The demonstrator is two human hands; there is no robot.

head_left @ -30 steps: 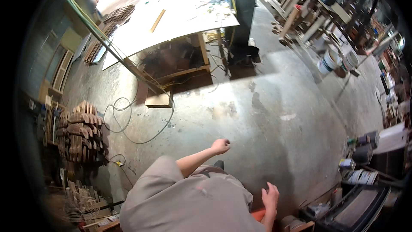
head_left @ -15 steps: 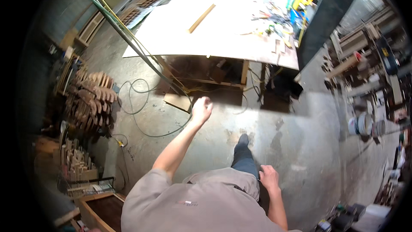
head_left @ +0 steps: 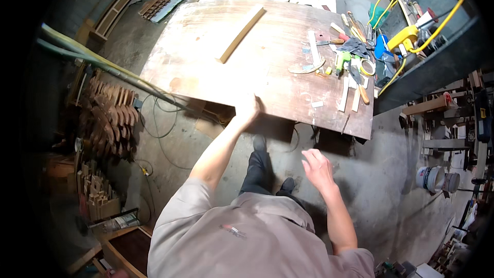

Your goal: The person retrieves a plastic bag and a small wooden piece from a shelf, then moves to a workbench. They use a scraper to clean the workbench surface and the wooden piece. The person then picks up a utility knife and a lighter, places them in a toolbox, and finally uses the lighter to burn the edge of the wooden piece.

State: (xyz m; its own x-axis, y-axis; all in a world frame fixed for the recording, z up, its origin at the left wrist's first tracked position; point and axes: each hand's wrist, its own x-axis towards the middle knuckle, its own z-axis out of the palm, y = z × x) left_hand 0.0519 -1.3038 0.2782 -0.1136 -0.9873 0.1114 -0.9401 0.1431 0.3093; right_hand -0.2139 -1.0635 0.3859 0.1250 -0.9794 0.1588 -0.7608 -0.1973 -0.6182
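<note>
My left hand (head_left: 248, 108) is at the near edge of a wooden worktable (head_left: 195, 80). Glare and blur wash out its fingers, so I cannot tell their pose or whether they hold anything. Over the floor, in front of the table and apart from it, my right hand (head_left: 318, 169) is open with loosely bent fingers and nothing in it. A long wooden strip (head_left: 242, 33) lies slantwise on the tabletop. To its right are a green glue gun (head_left: 342, 62), a roll of tape (head_left: 367, 67), a wooden-handled scraper (head_left: 363, 92) and several loose wood strips (head_left: 343, 94).
Green and yellow hoses (head_left: 110, 64) hang across the left side. Stacked curved wooden parts (head_left: 110, 118) stand on the left floor. A dark steel beam (head_left: 427, 56) rises right of the table, near a yellow tool (head_left: 404, 37). Buckets (head_left: 431, 178) sit at the far right.
I have stepped closer, and the table fills more of the view. My left hand has reached the table's near edge. My right hand has risen from my side.
</note>
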